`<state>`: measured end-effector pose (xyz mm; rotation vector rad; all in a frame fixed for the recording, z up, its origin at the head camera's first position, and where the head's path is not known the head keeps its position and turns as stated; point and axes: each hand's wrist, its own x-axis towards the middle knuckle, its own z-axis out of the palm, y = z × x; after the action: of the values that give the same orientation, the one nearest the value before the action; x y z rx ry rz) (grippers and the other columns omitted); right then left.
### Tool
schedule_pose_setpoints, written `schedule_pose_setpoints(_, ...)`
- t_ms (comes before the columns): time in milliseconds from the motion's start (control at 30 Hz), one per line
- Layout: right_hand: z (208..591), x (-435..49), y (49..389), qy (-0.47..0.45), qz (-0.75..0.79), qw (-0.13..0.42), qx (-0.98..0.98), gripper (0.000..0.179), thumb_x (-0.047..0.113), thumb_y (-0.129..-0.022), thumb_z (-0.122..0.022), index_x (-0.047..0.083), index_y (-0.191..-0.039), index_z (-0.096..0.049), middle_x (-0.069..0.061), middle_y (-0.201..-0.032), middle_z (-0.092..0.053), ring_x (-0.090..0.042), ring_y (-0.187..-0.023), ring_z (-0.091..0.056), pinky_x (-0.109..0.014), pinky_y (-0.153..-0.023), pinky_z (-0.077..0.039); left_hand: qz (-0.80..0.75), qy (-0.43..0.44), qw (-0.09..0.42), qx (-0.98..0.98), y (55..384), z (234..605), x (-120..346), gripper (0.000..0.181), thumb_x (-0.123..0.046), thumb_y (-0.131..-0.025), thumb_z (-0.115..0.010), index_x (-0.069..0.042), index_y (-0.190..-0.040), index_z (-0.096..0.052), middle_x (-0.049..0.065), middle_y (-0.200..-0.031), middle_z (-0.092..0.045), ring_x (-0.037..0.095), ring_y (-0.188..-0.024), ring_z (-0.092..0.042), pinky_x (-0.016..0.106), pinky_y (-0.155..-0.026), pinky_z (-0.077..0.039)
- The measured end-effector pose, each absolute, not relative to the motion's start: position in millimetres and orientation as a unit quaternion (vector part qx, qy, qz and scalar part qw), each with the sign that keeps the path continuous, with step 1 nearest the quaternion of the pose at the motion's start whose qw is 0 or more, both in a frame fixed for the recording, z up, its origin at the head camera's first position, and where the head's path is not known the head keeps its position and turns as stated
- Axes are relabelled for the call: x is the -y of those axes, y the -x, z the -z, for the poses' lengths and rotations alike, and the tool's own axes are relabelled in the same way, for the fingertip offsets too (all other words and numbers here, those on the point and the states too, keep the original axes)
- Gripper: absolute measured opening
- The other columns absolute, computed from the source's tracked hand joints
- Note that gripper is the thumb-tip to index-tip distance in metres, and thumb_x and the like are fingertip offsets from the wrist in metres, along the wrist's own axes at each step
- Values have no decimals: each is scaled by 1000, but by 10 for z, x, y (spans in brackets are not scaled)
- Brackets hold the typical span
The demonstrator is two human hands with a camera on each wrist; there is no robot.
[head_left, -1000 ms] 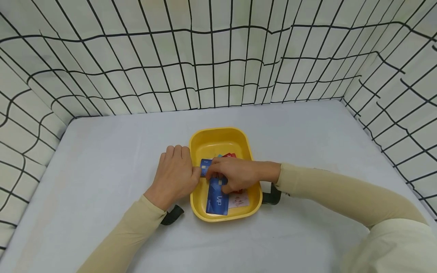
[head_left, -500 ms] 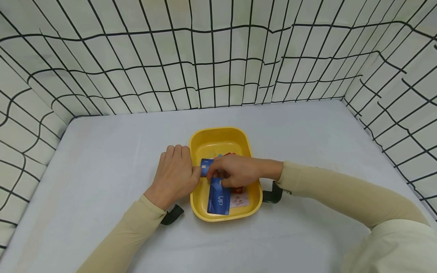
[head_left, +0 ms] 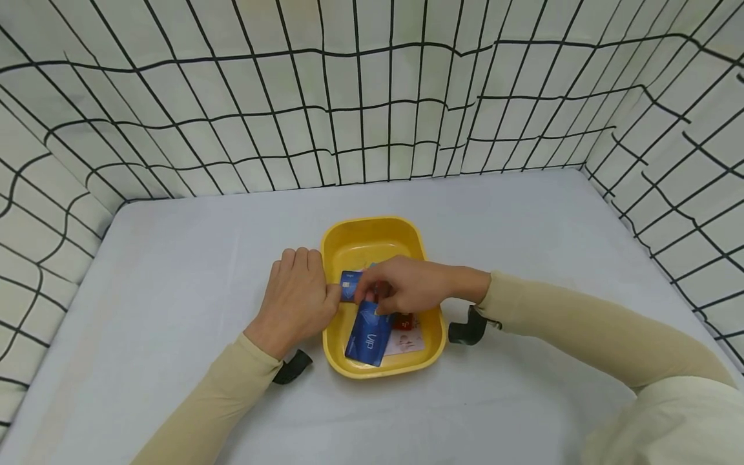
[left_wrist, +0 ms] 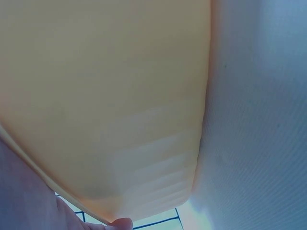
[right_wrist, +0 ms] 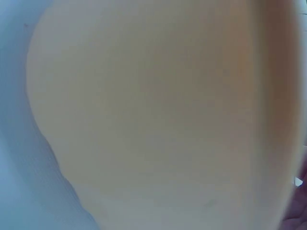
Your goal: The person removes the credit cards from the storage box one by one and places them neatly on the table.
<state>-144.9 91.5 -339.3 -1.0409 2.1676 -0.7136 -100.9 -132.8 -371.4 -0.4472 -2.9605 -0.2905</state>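
A yellow plastic tray (head_left: 372,223) lies in the middle of the table in the head view, with several cards in it. At its left rim is my left hand (head_left: 296,300), thumb over the rim and fingers along the outer side, gripping it. My right hand (head_left: 415,283) reaches in over the right side and pinches the top end of a blue VIP card (head_left: 369,337), which is tilted. Another blue card (head_left: 350,284) with a chip lies beside the left thumb. A pinkish card (head_left: 408,341) and a red card (head_left: 403,321) show partly under the right hand. Both wrist views mostly show the tray's outer wall (left_wrist: 120,96).
A white cloth covers the table (head_left: 203,258). Black wire grid panels (head_left: 360,110) with white backing stand along the back and both sides. Dark wrist camera mounts (head_left: 293,367) hang under each wrist, close to the tray.
My right hand has shifted slightly up and right. The lower end of the VIP card has swung left, and more of the red card shows. My left hand stays put.
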Motion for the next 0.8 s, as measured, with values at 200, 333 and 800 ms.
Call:
schedule_pose_setpoints(200, 3364, -982, 1429, 391, 290, 312, -816, 25, 9, -94, -69, 15, -118, -68, 0, -102, -64, -10, -88, -60, -20, -80, -55, 94, 151, 71, 981, 1008, 3718, 1316, 27, -25, -93, -54, 1, -92, -49, 13, -83, -43, 32, -87, -39, 37, -73, -28)
schedule_pose_setpoints(333, 3350, -1034, 1421, 384, 308, 312, -812, 25, 9, -92, -70, 16, -116, -69, -1, -102, -64, -10, -86, -62, -21, -78, -56, 92, 154, 80, 980, 1007, 3722, 1316, 27, -25, -92, -54, 1, -90, -49, 13, -82, -43, 32, -85, -38, 37, -72, -28)
schedule_pose_setpoints(800, 3324, -1235, 1416, 328, 370, 279, -823, 24, 13, -90, -72, 16, -113, -69, -3, -101, -64, -17, -93, -63, -26, -84, -57, 94, 152, 79, 981, 1011, 3731, 1313, 26, -24, -92, -53, 1, -89, -47, 13, -81, -41, 32, -84, -37, 36, -72, -27)
